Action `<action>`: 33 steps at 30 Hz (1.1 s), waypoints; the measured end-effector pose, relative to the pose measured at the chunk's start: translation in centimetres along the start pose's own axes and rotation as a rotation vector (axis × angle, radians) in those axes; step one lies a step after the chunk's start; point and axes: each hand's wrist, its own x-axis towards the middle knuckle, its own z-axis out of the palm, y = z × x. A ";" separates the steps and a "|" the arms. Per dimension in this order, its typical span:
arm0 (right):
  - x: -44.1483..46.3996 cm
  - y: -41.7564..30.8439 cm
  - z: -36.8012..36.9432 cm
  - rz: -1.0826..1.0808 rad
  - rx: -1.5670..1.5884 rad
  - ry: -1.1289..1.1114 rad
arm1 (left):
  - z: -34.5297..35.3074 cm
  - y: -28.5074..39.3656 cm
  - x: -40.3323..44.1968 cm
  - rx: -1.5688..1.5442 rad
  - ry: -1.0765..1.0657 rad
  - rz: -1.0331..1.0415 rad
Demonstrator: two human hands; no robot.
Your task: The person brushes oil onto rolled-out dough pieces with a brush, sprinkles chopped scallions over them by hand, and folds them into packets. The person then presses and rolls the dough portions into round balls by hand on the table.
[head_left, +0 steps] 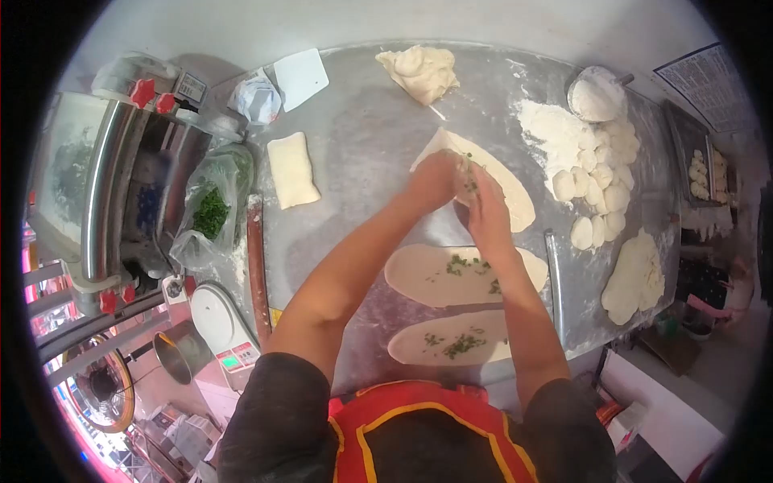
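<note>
Three flattened dough pieces lie on the metal table in front of me. Over the farthest dough sheet are both my hands, close together. My left hand is blurred at its left part, and its fingers are mostly hidden. My right hand rests along the same sheet with its fingers stretched out and thumb apart. Chopped green onion shows between the hands. Nearer to me, the middle dough sheet and the nearest dough sheet bear scattered chopped green onion, partly covered by my right forearm.
A rolling pin, dough slab, bag of chopped greens and scale are at left. Right are a metal bar, dough rounds, flour bowl and flat dough. A dough lump lies at the back.
</note>
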 end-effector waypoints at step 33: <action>1.5 5.0 -0.5 0.515 0.375 0.019 | 0.7 4.7 -1.3 0.029 0.113 -0.101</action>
